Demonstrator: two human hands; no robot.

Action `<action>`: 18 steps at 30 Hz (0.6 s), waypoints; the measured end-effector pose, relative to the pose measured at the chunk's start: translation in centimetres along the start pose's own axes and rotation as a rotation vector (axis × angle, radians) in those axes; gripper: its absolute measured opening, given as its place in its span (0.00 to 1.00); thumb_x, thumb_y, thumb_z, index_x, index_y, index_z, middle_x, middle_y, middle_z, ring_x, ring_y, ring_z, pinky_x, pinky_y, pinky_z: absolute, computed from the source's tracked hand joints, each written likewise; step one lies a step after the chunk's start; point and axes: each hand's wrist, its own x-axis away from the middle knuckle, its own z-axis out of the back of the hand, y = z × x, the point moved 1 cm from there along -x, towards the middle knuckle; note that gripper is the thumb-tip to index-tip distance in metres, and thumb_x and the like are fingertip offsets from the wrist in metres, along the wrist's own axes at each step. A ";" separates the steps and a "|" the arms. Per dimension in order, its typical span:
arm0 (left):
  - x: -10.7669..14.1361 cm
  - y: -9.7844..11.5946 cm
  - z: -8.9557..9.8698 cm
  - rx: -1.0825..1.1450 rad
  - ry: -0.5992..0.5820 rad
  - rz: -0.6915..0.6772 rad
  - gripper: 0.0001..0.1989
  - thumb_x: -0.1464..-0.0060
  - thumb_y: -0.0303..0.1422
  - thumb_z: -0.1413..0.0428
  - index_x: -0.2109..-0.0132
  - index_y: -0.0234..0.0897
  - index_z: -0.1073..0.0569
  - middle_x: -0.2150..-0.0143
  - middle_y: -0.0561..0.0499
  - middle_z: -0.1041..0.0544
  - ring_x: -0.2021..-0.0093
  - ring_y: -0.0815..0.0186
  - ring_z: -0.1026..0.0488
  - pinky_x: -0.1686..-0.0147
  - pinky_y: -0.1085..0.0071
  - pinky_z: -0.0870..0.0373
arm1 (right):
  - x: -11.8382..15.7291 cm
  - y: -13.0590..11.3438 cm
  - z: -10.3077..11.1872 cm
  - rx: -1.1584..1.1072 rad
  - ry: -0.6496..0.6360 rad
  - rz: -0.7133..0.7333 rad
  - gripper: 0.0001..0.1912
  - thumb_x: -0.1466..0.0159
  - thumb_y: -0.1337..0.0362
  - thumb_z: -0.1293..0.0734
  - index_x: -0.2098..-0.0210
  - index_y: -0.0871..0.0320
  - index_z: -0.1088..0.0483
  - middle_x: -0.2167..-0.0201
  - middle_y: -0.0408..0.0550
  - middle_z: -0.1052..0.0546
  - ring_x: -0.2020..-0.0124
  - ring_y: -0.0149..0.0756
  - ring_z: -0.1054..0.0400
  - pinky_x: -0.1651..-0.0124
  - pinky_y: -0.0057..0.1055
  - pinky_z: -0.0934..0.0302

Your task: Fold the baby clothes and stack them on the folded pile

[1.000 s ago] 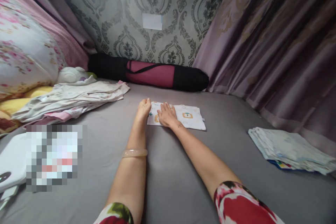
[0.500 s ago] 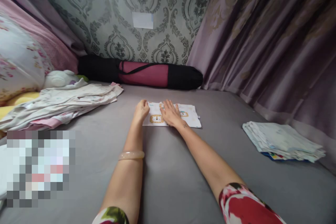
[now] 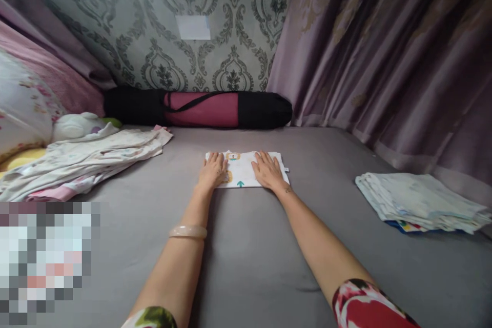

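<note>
A folded white cloth garment with printed animal faces and a green arrow lies flat on the grey bed sheet. My left hand rests palm down on its left end, fingers stretched out. On the right part of the cloth my right hand also lies flat, with its fingers spread. A small white tag sticks out past the cloth's right edge. What lies beneath both palms is hidden.
To the right is a stack of folded clothes. Loose clothes and a white plush toy lie at left. A long black and maroon bag sits against the wall, and a purple curtain hangs at right.
My left hand has gone from gripping the cloth's left edge to lying flat on it. The right hand has slid rightward over the cloth. The whole view has shifted slightly.
</note>
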 end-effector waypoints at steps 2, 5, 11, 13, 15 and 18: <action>0.2 0.1 -0.2 -0.037 -0.002 0.013 0.23 0.33 0.38 0.64 0.37 0.36 0.39 0.32 0.40 0.40 0.31 0.55 0.49 0.35 0.49 0.49 | -0.2 0.4 0.0 -0.056 0.006 0.004 0.28 0.28 0.56 0.51 0.33 0.61 0.46 0.30 0.54 0.47 0.30 0.43 0.58 0.31 0.47 0.67; 0.4 0.2 -0.3 -0.082 -0.003 0.007 0.25 0.33 0.39 0.66 0.35 0.36 0.41 0.31 0.41 0.42 0.30 0.55 0.50 0.35 0.50 0.49 | -0.6 1.3 0.5 -0.167 0.030 -0.003 0.25 0.28 0.59 0.53 0.36 0.59 0.41 0.33 0.52 0.41 0.32 0.38 0.51 0.32 0.42 0.61; 0.4 0.5 -0.1 -0.120 -0.031 0.032 0.26 0.33 0.38 0.67 0.34 0.33 0.42 0.31 0.40 0.43 0.30 0.54 0.51 0.35 0.50 0.50 | -0.3 3.0 1.0 -0.081 0.070 -0.049 0.26 0.28 0.59 0.51 0.35 0.62 0.43 0.32 0.57 0.44 0.31 0.44 0.56 0.32 0.45 0.62; 0.3 0.6 -0.1 -0.129 -0.032 0.030 0.26 0.33 0.38 0.67 0.34 0.33 0.42 0.31 0.40 0.43 0.30 0.54 0.51 0.34 0.51 0.50 | -0.2 3.1 0.8 -0.047 0.012 -0.062 0.27 0.28 0.57 0.51 0.34 0.62 0.45 0.31 0.58 0.47 0.30 0.46 0.58 0.33 0.48 0.62; 0.3 0.6 -0.2 -0.134 -0.039 0.035 0.26 0.33 0.38 0.67 0.34 0.33 0.42 0.31 0.40 0.43 0.30 0.55 0.51 0.34 0.52 0.50 | -0.2 3.0 0.8 -0.035 -0.006 -0.071 0.27 0.28 0.58 0.51 0.33 0.62 0.46 0.31 0.58 0.48 0.30 0.47 0.58 0.33 0.50 0.61; 0.2 0.6 -0.1 -0.137 -0.049 0.027 0.25 0.33 0.37 0.66 0.34 0.34 0.42 0.31 0.41 0.43 0.30 0.56 0.51 0.35 0.52 0.50 | -0.6 3.1 1.0 -0.030 -0.006 -0.069 0.26 0.29 0.58 0.50 0.35 0.61 0.44 0.31 0.58 0.46 0.31 0.48 0.56 0.35 0.50 0.59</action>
